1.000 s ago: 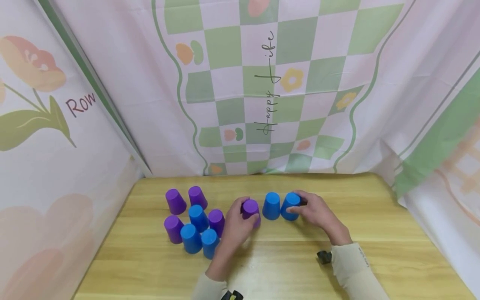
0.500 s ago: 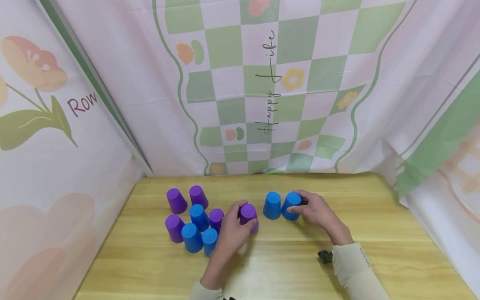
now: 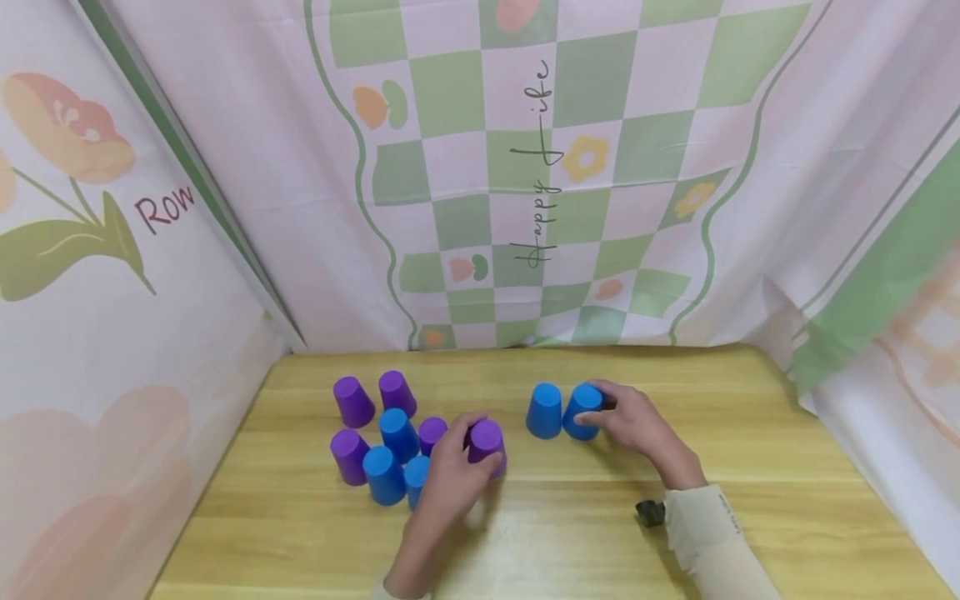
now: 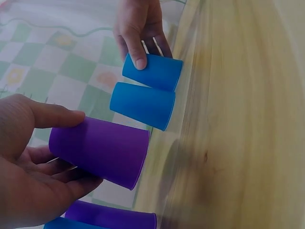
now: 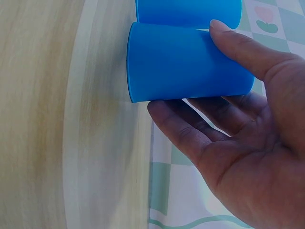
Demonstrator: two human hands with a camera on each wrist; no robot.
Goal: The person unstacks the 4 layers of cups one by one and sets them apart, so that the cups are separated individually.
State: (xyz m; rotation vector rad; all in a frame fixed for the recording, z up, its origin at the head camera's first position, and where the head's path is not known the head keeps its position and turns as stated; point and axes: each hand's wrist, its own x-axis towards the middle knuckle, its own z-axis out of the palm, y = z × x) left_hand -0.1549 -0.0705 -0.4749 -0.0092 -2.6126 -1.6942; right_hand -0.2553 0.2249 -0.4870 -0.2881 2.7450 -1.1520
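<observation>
My left hand (image 3: 452, 477) holds an upside-down purple cup (image 3: 487, 447) between thumb and fingers, just right of the cup group. In the left wrist view, the thumb lies on one side of this purple cup (image 4: 102, 151) and the fingers on the other. Further right, my right hand (image 3: 636, 423) grips an upside-down blue cup (image 3: 582, 412) from its right side. Close beside that one stands a second blue cup (image 3: 544, 412). The right wrist view shows thumb and fingers on opposite sides of the gripped blue cup (image 5: 186, 64).
On the left of the wooden table (image 3: 585, 533) several upside-down cups stand close together, among them a purple cup (image 3: 353, 402) and a blue cup (image 3: 384, 477). My left hand partly hides the nearest ones. A patterned curtain (image 3: 517, 208) hangs behind the table.
My left hand has moved left and nearer to me with the purple cup, away from the two blue cups. The right hand and its blue cup stay in place.
</observation>
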